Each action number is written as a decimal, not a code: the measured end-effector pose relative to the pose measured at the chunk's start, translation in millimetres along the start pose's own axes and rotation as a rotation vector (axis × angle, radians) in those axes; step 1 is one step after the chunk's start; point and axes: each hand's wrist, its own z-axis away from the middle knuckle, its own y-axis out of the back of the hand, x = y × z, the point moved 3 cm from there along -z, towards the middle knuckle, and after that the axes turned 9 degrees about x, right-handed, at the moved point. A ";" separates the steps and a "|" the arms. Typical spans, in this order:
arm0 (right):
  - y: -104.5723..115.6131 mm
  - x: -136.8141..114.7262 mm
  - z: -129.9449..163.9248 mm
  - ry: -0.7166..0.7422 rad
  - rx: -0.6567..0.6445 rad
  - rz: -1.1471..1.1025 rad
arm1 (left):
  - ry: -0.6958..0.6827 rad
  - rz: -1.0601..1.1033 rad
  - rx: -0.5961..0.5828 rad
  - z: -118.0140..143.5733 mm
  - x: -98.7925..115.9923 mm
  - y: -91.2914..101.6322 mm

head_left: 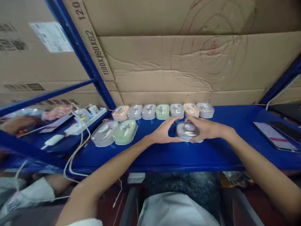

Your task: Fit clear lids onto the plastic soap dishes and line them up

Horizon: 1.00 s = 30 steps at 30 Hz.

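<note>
A small grey box with a clear lid and a round label (187,129) rests on or just over the blue shelf, between my two hands. My left hand (164,131) curves around its left end, thumb at the front and fingers at the back, with a gap at the palm. Around the right end, my right hand (204,128) grips it in the same way. Behind them runs a row of several similar boxes in grey, peach and green, among them a green one (162,111). To the left, a larger grey box (104,133) sits beside a larger green box (125,131).
Cardboard (164,62) backs the blue shelf (155,157). White cables (82,144) hang over its left side near a power strip (86,121). Two phone-like devices lie at right, one with a lit screen (275,135). Another person's sleeve (35,193) shows at lower left.
</note>
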 end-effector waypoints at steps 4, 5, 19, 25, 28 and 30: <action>-22.7 -16.0 -39.3 0.073 0.044 -0.099 | 0.060 0.031 0.058 -0.1 -9.2 4.9; -26.7 -16.7 -43.7 0.086 0.068 -0.131 | 0.067 0.027 0.077 -0.9 -10.8 7.0; -32.0 -2.6 -42.6 0.068 0.099 -0.419 | 0.018 -0.062 0.003 -5.3 -10.0 12.2; -6.6 7.0 -35.4 -0.081 0.067 -0.407 | 0.109 -0.040 0.002 -4.4 -7.6 13.8; 19.0 24.6 -21.9 -0.184 0.094 -0.316 | 0.160 -0.086 -0.017 -3.4 -8.5 16.7; 34.0 39.2 -10.7 -0.260 0.073 -0.233 | 0.169 -0.146 -0.053 -3.3 -10.0 19.4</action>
